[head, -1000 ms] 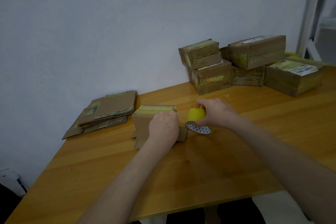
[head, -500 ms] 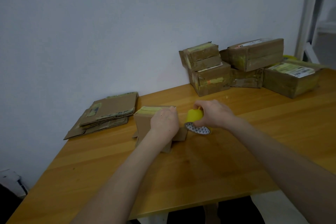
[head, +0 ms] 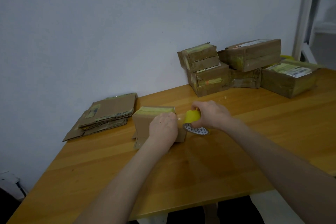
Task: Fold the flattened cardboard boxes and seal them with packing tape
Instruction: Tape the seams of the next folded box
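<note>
At table [head: 181, 172] centre, left hand [head: 163, 127] holds the part-taped box [head: 142, 123]; right hand [head: 211, 116] grips the tape [head: 192, 116] just beside it. Sealed boxes [head: 251, 55] stand by the wall [head: 127, 42]. Flat stack [head: 111, 113] at left awaits folding.

- Your left grip [head: 163, 129] is a bare hand on a bare forearm.
- Your right grip [head: 211, 116] is likewise bare, its forearm uncovered to the frame edge.

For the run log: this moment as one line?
step: taping box | left hand: holds box | right hand: grips tape dispenser | flats: stacked at left | sealed boxes: back right
</note>
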`<state>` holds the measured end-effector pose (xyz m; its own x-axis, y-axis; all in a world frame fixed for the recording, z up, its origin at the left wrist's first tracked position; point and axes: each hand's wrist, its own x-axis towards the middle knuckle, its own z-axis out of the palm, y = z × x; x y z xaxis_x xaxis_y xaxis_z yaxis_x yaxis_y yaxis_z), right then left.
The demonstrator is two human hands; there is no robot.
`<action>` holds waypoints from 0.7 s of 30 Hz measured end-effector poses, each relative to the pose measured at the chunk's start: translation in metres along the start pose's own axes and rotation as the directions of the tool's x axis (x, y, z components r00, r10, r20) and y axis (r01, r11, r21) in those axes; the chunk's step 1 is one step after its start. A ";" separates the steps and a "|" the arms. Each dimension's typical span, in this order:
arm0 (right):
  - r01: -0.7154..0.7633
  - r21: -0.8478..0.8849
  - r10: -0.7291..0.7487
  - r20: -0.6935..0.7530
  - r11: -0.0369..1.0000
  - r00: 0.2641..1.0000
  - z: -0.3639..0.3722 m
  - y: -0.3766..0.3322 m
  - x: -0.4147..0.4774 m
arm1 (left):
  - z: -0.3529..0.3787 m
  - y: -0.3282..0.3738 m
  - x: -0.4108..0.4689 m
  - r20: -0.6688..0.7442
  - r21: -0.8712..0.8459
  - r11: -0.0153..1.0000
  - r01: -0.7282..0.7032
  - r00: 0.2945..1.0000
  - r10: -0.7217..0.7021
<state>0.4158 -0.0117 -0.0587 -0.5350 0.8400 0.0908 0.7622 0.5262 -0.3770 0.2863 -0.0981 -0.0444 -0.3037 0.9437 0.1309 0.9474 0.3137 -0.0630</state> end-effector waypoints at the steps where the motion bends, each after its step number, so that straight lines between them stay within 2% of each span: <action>1: -0.008 0.004 0.008 0.002 1.000 1.000 -0.001 0.001 0.000 | -0.001 -0.002 -0.002 -0.013 -0.003 1.000 0.002 1.000 -0.002; 6: -0.006 0.030 0.006 -0.007 1.000 1.000 0.001 0.006 0.001 | 0.001 -0.003 -0.005 -0.070 0.014 1.000 -0.006 0.998 0.007; 15: 0.018 -0.007 -0.018 -0.013 1.000 1.000 0.000 0.004 0.001 | 0.007 0.009 0.001 -0.039 0.101 0.995 -0.017 0.999 0.021; 21: 0.034 -0.041 -0.034 -0.003 0.999 0.999 -0.002 0.003 0.000 | 0.003 0.013 0.005 0.005 0.095 0.995 -0.020 1.000 0.020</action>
<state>0.4188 -0.0101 -0.0580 -0.5593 0.8221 0.1063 0.7581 0.5591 -0.3358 0.2968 -0.0886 -0.0477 -0.2854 0.9503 0.1242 0.9396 0.3030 -0.1592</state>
